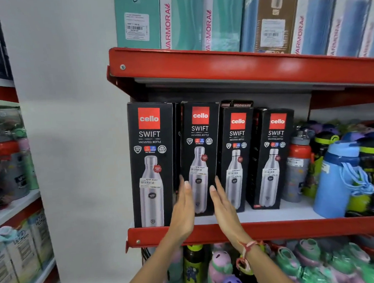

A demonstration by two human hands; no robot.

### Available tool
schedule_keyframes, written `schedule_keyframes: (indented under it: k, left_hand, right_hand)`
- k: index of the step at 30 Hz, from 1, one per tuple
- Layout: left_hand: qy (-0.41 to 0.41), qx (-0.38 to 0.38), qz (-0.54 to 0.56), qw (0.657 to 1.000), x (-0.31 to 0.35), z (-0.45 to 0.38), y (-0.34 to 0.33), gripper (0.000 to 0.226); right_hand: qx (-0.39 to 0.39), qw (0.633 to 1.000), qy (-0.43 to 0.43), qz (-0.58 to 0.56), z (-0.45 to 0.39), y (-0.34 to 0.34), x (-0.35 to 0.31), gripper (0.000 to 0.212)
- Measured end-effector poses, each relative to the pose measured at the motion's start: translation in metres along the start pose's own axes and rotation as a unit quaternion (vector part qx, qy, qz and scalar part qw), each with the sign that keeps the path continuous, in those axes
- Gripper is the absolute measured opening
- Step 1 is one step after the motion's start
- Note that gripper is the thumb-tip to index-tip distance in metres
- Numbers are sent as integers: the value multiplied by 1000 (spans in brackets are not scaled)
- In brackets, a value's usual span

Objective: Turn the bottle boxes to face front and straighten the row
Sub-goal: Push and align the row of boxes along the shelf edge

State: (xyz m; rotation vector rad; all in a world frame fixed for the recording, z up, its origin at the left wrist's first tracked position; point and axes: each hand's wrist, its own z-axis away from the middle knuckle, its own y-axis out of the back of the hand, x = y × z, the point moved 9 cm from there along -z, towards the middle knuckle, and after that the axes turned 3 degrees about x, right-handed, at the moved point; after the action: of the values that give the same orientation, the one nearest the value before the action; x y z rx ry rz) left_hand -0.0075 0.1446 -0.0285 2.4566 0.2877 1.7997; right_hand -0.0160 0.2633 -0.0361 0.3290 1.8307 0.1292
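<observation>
Several black Cello Swift bottle boxes stand on the middle red shelf [296,227], all showing their printed fronts. The leftmost box [151,161] stands at the shelf's front edge; the second box [200,140] sits a little further back, the third box [237,151] and fourth box [272,155] further back still. My left hand [183,209] lies flat against the left lower side of the second box, fingers straight. My right hand [224,207] is flat at that box's right lower edge, palm inward. Neither hand wraps around the box.
Loose coloured water bottles crowd the shelf right of the boxes, a blue one [335,180] nearest. Tall Varmora boxes [187,21] fill the shelf above. Children's bottles [222,268] pack the shelf below. A white wall [77,148] and another rack [12,195] are to the left.
</observation>
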Motion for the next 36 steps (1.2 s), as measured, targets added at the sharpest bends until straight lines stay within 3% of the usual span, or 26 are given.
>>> schedule_keyframes:
  k: [21,25,28,31,34,36]
  left_hand:
    - [-18,9,-26,999,0,51,22,66]
    - [-70,123,-80,987,12,58,27,58]
    - [-176,193,-101,960,42,67,17,45]
    - [-214,106,-74,968,62,60,-28,40]
    - [-121,-23,-34,992,49,44,-80,56]
    - [-47,-60,-14,997,34,34,-99,68]
  right_hand:
    - [-7,997,44,58,48,23,-3,49]
    - [-12,998,55,40,45,35,-1,46]
    - [40,996,79,20,35,64,-2,41]
    - [80,994,73,9,17,95,4,42]
    - [47,998,29,4,-2,103,20,54]
    - [21,1000,5,2,-11,102,28,58]
